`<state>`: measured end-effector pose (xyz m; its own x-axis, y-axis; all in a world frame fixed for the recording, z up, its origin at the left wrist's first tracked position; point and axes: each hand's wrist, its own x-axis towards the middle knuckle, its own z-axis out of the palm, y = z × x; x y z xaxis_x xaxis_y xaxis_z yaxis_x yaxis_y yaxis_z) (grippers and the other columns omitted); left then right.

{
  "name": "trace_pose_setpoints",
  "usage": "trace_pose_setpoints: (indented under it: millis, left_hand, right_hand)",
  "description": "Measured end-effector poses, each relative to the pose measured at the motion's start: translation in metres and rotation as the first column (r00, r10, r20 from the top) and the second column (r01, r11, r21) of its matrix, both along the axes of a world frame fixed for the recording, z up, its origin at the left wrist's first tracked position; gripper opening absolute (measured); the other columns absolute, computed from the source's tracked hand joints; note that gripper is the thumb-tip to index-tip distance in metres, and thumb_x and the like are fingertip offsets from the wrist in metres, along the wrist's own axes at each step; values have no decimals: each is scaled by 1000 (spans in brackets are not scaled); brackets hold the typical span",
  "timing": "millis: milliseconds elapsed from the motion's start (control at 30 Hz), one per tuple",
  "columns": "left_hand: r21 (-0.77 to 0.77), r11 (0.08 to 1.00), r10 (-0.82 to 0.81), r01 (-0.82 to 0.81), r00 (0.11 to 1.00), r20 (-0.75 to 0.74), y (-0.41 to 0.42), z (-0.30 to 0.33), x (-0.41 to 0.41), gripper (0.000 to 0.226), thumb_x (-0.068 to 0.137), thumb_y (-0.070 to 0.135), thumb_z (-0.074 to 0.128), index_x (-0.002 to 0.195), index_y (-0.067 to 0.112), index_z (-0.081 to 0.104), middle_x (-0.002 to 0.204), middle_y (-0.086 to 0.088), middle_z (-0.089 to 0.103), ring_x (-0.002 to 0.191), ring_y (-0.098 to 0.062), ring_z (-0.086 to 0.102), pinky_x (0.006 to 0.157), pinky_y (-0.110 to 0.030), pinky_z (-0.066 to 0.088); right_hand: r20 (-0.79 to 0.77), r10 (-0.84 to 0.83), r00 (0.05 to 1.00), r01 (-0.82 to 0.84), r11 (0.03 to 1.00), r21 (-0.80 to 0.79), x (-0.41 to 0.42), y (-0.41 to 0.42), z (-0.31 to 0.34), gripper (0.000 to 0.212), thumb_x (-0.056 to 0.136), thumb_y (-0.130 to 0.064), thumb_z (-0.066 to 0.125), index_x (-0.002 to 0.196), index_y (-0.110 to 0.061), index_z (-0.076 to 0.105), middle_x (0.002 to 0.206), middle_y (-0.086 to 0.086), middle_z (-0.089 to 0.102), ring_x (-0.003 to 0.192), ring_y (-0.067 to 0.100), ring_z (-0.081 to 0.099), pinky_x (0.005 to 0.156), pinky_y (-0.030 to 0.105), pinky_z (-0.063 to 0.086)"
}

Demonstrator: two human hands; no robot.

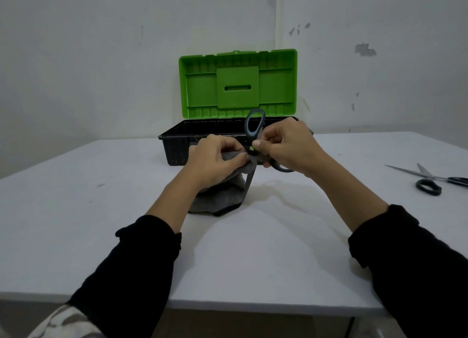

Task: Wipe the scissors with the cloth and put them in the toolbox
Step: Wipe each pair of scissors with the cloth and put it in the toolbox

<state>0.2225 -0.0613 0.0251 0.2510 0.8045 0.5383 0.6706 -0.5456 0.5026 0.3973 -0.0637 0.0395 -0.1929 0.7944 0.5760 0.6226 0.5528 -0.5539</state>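
I have the scissors (254, 132) raised above the tabletop (253, 249), just in front of the toolbox (174, 145), handles up and blades pointing down so that the cloth (217, 198) can run along the steel. My right hand (286, 148) grips them by the handles, fingers curled round the lower loop and the thumb pressed near the green pivot; one loop stands free above the knuckles. My left hand (215, 158) is closed on a fold of the grey cloth, pinching it round the blades just below the pivot, while the rest of the cloth hangs down and pools on the tabletop beneath. Holding the tool upright like this keeps the edges away from my fingers, I judge. The toolbox sits behind with its green lid (238, 82) propped open, ready to receive them. A second pair of scissors (428, 182) lies well apart at the right, apparently not yet wiped.
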Motion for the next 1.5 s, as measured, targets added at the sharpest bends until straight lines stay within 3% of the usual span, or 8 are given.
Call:
trace_pose_setpoints:
  millis: [333, 500, 700, 833, 1000, 1133, 1333, 1500]
  left_hand:
    - [13, 1000, 10, -10, 1000, 3, 13, -5, -14, 14, 67, 54, 59, 63, 41, 62, 67, 22, 64, 80, -8, 62, 88, -44, 48]
    - [66, 992, 104, -112, 988, 118, 20, -13, -24, 10, 76, 22, 74, 74, 26, 64, 73, 14, 63, 75, -5, 58, 65, -4, 39]
    - [133, 986, 87, -97, 993, 79, 20, -27, -13, 21, 60, 8, 84, 69, 12, 65, 73, 5, 60, 68, -7, 55, 66, -17, 44]
    - [165, 985, 79, -56, 987, -137, 25, -32, -10, 6, 75, 21, 72, 79, 24, 75, 85, 9, 62, 85, -17, 52, 84, -43, 43]
    - [127, 992, 40, -21, 989, -143, 15, -29, 4, 42, 83, 44, 34, 97, 28, 71, 89, 12, 66, 89, -13, 43, 81, -34, 23]
    - [172, 983, 78, -60, 992, -97, 18, -31, 6, 37, 83, 50, 41, 94, 26, 67, 81, 10, 65, 86, -13, 49, 76, -32, 23]
    - [105, 994, 14, -38, 976, 218, 19, -24, 5, 13, 89, 21, 60, 86, 9, 66, 71, -6, 64, 58, -5, 48, 58, -12, 40]
    - [71, 997, -17, -2, 964, 266, 18, -26, 5, 13, 88, 22, 61, 82, 13, 68, 71, -6, 67, 64, -11, 54, 63, -24, 46]
  right_hand:
    - [-160, -75, 984, 65, 996, -65, 18, 3, 0, 20, 74, -8, 70, 55, -2, 66, 58, 16, 69, 43, 12, 60, 47, 22, 51]
    - [-243, -189, 952, 155, 976, -152, 32, 16, -9, 17, 70, -10, 71, 82, 1, 65, 67, 16, 71, 61, 21, 70, 63, 33, 57]
    - [-487, -340, 804, 234, 935, -267, 31, 23, -14, 20, 70, -14, 66, 86, -2, 62, 80, 14, 69, 77, 28, 68, 73, 40, 59]
    - [-686, -240, 687, 15, 949, -316, 27, 21, -11, 21, 76, -1, 70, 79, -10, 51, 76, 15, 64, 62, 20, 63, 63, 30, 57]
    - [-853, -85, 515, -254, 935, -247, 15, 20, -12, 27, 86, -2, 64, 101, -10, 43, 77, 11, 61, 62, 15, 66, 61, 24, 57]
    - [-906, 1, 422, -361, 918, -167, 1, 14, -10, 12, 95, -10, 52, 84, -8, 47, 78, 7, 60, 71, 18, 66, 68, 24, 59]
    - [-491, -170, 855, 90, 979, -182, -2, 21, -26, 27, 86, -36, 64, 70, -15, 66, 49, -13, 49, 52, 2, 43, 57, 19, 38]
    - [-485, -200, 851, 139, 977, -159, -10, 16, -29, 28, 84, -37, 66, 82, -11, 76, 62, -1, 63, 53, 3, 49, 55, 15, 39]
